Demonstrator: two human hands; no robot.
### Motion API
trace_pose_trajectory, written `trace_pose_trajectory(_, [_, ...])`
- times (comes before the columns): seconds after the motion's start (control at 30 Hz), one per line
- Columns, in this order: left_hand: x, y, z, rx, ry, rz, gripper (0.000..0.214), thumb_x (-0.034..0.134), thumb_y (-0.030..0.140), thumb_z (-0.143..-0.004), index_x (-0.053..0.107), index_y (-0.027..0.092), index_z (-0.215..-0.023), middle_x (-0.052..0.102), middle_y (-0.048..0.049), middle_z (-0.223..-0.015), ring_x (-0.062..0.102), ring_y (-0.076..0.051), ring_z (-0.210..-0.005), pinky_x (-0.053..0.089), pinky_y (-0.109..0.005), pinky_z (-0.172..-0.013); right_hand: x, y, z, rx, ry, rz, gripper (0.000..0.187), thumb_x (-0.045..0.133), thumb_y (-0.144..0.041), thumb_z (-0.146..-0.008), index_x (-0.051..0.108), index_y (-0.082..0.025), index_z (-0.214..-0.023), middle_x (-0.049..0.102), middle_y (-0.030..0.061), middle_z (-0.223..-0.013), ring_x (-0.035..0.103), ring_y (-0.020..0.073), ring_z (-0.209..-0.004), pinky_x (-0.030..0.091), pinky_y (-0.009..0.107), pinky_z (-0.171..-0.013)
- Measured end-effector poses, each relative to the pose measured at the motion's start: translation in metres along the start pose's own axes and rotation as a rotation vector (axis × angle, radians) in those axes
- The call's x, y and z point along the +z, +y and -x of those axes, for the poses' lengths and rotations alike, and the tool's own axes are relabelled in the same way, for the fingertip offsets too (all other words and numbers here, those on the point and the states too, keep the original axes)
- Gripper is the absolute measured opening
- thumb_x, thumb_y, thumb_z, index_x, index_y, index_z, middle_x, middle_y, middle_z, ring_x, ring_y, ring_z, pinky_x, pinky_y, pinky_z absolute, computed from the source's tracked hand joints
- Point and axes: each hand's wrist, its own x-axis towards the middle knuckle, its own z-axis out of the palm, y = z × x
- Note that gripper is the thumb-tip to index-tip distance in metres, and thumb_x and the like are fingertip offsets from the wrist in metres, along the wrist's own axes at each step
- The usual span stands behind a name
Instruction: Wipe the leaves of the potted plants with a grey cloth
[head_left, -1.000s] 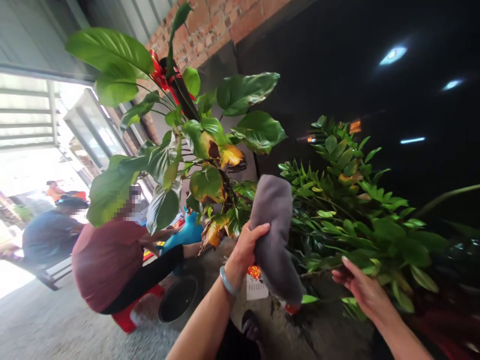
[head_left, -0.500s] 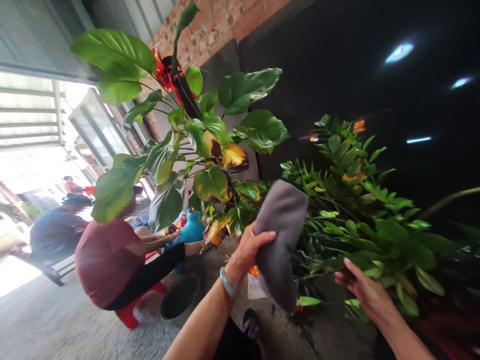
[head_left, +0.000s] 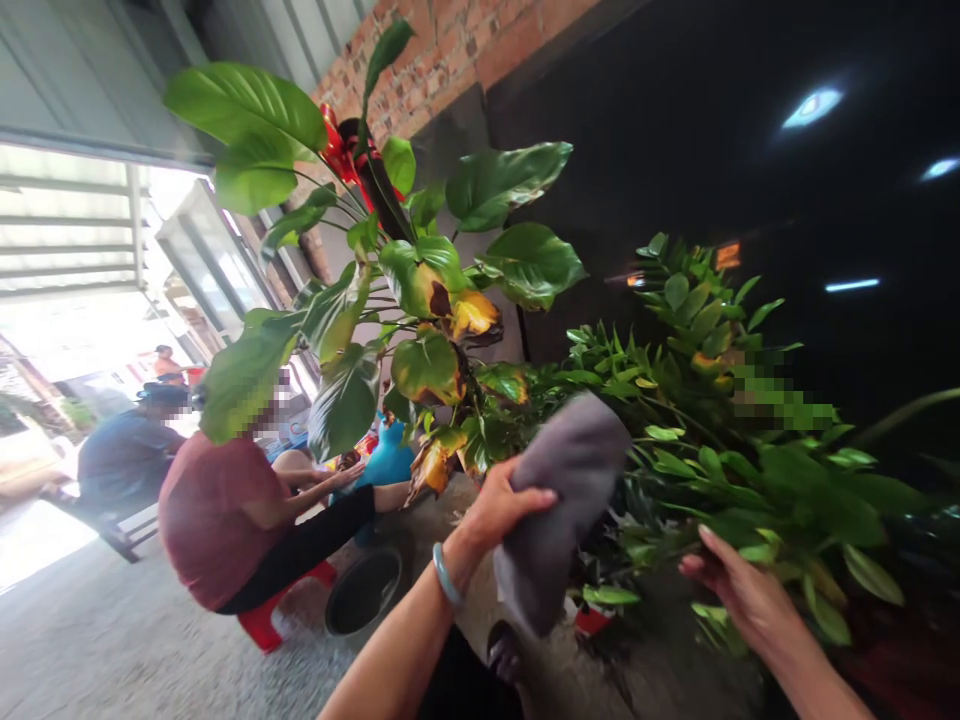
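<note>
My left hand [head_left: 496,505], with a pale bangle on its wrist, is closed around a limp grey cloth [head_left: 574,465]. The thumb lies across the cloth's near side, and the cloth's lower end droops and blurs. To the right, my right hand [head_left: 729,580] is beside the lower leaves of a dense, dark green plant [head_left: 690,460]. Its thumb is stretched out and apart from the half-curled fingers, with no held thing visible between them. Left of the cloth rises a large-leaved plant [head_left: 420,365], some leaves yellow and brown, with a red ribbon [head_left: 339,145] near its top.
A person in a red shirt [head_left: 217,520] sits on a red stool [head_left: 262,625] at left, beside a dark basin [head_left: 365,592]. Another person in blue [head_left: 120,450] sits behind. A glossy black wall [head_left: 697,130] stands behind the plants.
The grey cloth has tilted, its top swinging right and down and its lower end left. My left hand has shifted slightly left and down. The right hand has moved slightly right and down in view.
</note>
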Motion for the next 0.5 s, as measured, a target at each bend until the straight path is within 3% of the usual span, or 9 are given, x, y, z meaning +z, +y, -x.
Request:
trace_pose_trajectory(0.07, [0.002, 0.003, -0.013, 0.111, 0.177, 0.097, 0.051, 0.085, 0.038, -0.050, 0.072, 0.014, -0.093, 0.071, -0.0021, -0.074, 0.062, -0.016, -0.062, 0.051, -0.028, -0.063, 0.001, 0.001, -0.001, 0.005, -0.001, -0.021, 0.043, 0.089, -0.028, -0.035, 0.060, -0.019, -0.065, 0.063, -0.0030, -0.046, 0.060, 0.0166, -0.041, 0.056, 0.028, -0.046])
trace_pose_trajectory(0.13, [0.005, -0.010, -0.016, 0.141, 0.231, 0.049, 0.046, 0.082, 0.034, -0.054, 0.072, 0.015, -0.094, 0.072, -0.0019, -0.076, 0.062, -0.016, -0.064, 0.051, -0.027, -0.065, 0.001, 0.003, -0.002, 0.016, 0.007, -0.023, 0.041, 0.088, -0.028, -0.036, 0.060, -0.019, -0.065, 0.064, -0.0019, -0.047, 0.061, 0.0173, -0.042, 0.056, 0.028, -0.046])
trace_pose_trajectory(0.2, [0.007, -0.030, -0.006, 0.067, 0.097, -0.142, 0.034, 0.079, 0.023, -0.055, 0.074, 0.016, -0.088, 0.071, -0.0003, -0.072, 0.061, -0.017, -0.065, 0.049, -0.027, -0.063, -0.001, 0.006, -0.004, 0.037, 0.024, 0.012, 0.038, 0.087, -0.029, -0.040, 0.061, -0.020, -0.067, 0.065, -0.0005, -0.048, 0.062, 0.0191, -0.043, 0.054, 0.029, -0.045])
trace_pose_trajectory(0.27, [0.006, -0.045, 0.011, -0.046, -0.133, -0.378, 0.028, 0.076, 0.016, -0.054, 0.077, 0.019, -0.081, 0.069, 0.0010, -0.068, 0.061, -0.018, -0.065, 0.047, -0.027, -0.060, -0.004, 0.010, -0.008, 0.048, 0.039, 0.054, 0.035, 0.086, -0.030, -0.044, 0.062, -0.020, -0.068, 0.065, 0.0006, -0.048, 0.063, 0.0209, -0.044, 0.053, 0.030, -0.044])
trace_pose_trajectory(0.33, [0.004, -0.044, 0.026, -0.088, -0.306, -0.524, 0.032, 0.074, 0.015, -0.055, 0.079, 0.022, -0.086, 0.070, 0.0012, -0.071, 0.062, -0.021, -0.070, 0.046, -0.027, -0.061, -0.007, 0.013, -0.011, 0.033, 0.023, 0.054, 0.035, 0.086, -0.030, -0.046, 0.063, -0.021, -0.071, 0.067, -0.0001, -0.053, 0.063, 0.0205, -0.045, 0.053, 0.031, -0.043])
trace_pose_trajectory(0.37, [0.003, -0.038, 0.029, -0.069, -0.333, -0.540, 0.035, 0.074, 0.016, -0.057, 0.080, 0.022, -0.090, 0.071, 0.0012, -0.074, 0.063, -0.022, -0.073, 0.047, -0.028, -0.063, -0.008, 0.014, -0.013, 0.019, 0.011, 0.040, 0.037, 0.086, -0.029, -0.045, 0.064, -0.022, -0.074, 0.068, -0.0015, -0.056, 0.062, 0.0197, -0.045, 0.053, 0.030, -0.044])
trace_pose_trajectory(0.43, [0.002, -0.019, 0.025, 0.024, -0.248, -0.459, 0.039, 0.072, 0.019, -0.059, 0.078, 0.020, -0.098, 0.071, 0.0003, -0.079, 0.063, -0.022, -0.075, 0.047, -0.027, -0.066, -0.009, 0.014, -0.014, 0.000, -0.009, 0.010, 0.039, 0.087, -0.028, -0.044, 0.063, -0.023, -0.075, 0.068, -0.0043, -0.057, 0.062, 0.0182, -0.045, 0.055, 0.030, -0.046])
trace_pose_trajectory(0.5, [0.003, -0.002, 0.008, 0.139, -0.049, -0.293, 0.042, 0.074, 0.023, -0.059, 0.075, 0.016, -0.100, 0.071, -0.0025, -0.081, 0.062, -0.021, -0.074, 0.048, -0.027, -0.067, -0.007, 0.013, -0.013, -0.006, -0.017, -0.011, 0.040, 0.088, -0.028, -0.041, 0.061, -0.023, -0.071, 0.066, -0.0054, -0.054, 0.062, 0.0179, -0.044, 0.057, 0.031, -0.048])
